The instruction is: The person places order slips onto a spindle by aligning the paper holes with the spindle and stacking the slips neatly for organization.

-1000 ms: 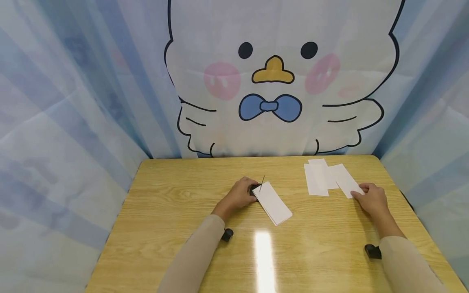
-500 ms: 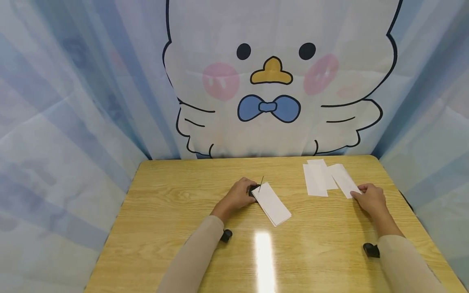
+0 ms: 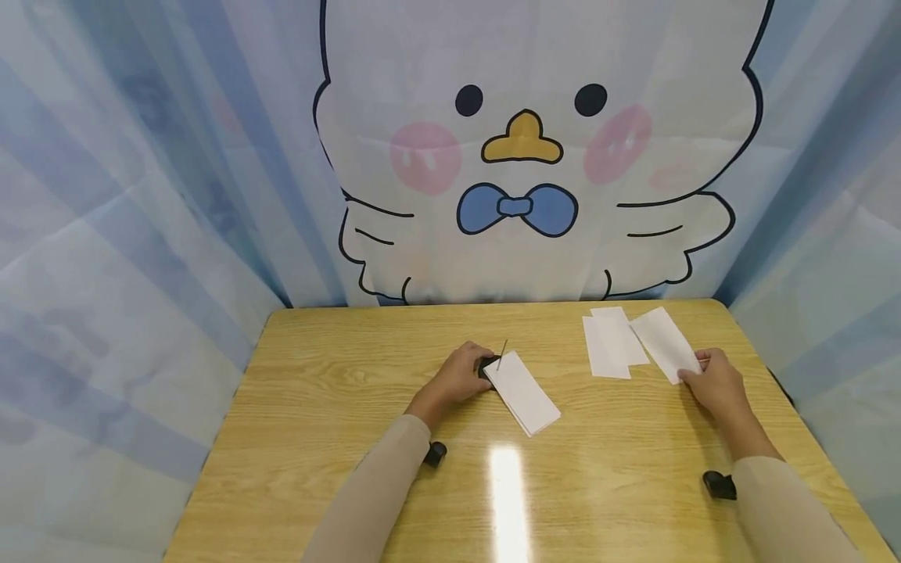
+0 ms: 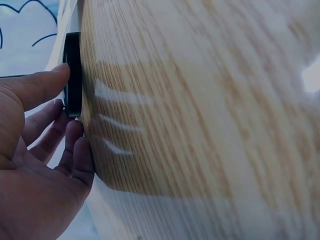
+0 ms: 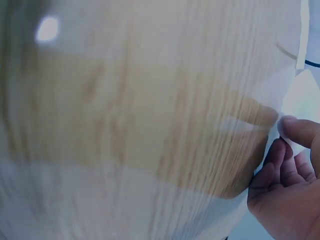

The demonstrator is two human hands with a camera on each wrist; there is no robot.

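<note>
Thumb and fingers of my left hand point(image 3: 461, 374) grip the dark base point(image 4: 73, 77) of a paper spike, which stands on the table. Its thin metal pin point(image 3: 504, 350) rises through one end of a small stack of white paper slips point(image 3: 524, 397) lying slanted to the right of the base. At the right, my right hand point(image 3: 716, 383) pinches the near right edge of a single white paper slip point(image 3: 664, 342) between thumb and fingers. In the right wrist view this slip point(image 5: 303, 97) shows beyond the thumb, tilted up from the wood.
Left of the held slip, loose white slips point(image 3: 607, 350) lie overlapping near the table's back edge. The wooden table point(image 3: 317, 469) ends in front of a printed curtain point(image 3: 394, 266). Black wrist devices point(image 3: 719, 485) sit beneath both sleeves.
The slip in my right hand has risen off the table and tilted, and its far end has shifted slightly away. My left hand, the spike and its stack stay put.
</note>
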